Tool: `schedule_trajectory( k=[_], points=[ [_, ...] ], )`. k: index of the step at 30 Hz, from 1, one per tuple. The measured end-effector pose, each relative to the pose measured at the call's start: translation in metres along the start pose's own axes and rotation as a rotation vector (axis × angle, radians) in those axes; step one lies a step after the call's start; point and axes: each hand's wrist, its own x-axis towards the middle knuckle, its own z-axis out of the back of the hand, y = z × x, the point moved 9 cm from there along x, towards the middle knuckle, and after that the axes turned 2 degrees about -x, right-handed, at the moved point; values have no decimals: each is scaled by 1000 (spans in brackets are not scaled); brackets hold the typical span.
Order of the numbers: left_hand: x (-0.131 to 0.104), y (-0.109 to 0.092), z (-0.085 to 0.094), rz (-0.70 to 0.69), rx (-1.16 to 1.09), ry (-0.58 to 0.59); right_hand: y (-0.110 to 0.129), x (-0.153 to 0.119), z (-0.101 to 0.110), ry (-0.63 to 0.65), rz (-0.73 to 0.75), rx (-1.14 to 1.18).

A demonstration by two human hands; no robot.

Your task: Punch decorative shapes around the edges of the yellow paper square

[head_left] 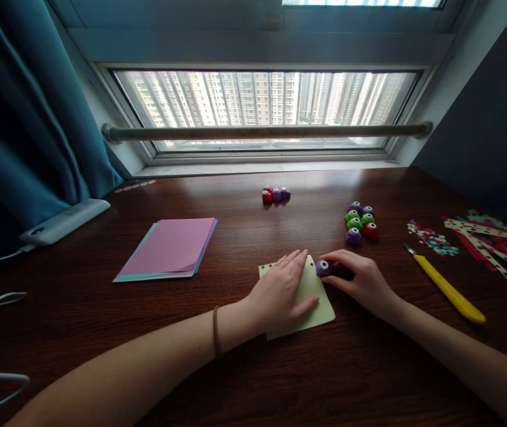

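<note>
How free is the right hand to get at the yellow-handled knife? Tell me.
Probably yes: the right hand need only release the purple punch; the yellow-handled knife lies to its right, nothing visible between.

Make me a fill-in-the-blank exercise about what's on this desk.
The right hand holds a ____ star-marked punch.
A pale sheet lies under the ____ hand.
The paper stack is topped by a ____ sheet.
The knife has a ____ handle.

Missing words: purple; left; pink; yellow.
</note>
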Motion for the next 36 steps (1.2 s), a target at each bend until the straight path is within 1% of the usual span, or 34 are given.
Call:
schedule_trajectory(
  k=[6, 11, 23, 36],
  points=[
    [-1, 1, -1, -5, -10, -12, 0, -1, -1, 15, -10, -12],
    [-1, 1, 0, -3, 3, -4, 0, -3, -3, 39, -60, 84],
    [0, 1, 0, -6, -5, -11, -1, -4, -12, 107, -50, 221],
    [0, 0, 0, -10, 1, -6, -4, -4, -13, 87, -54, 181]
  ],
)
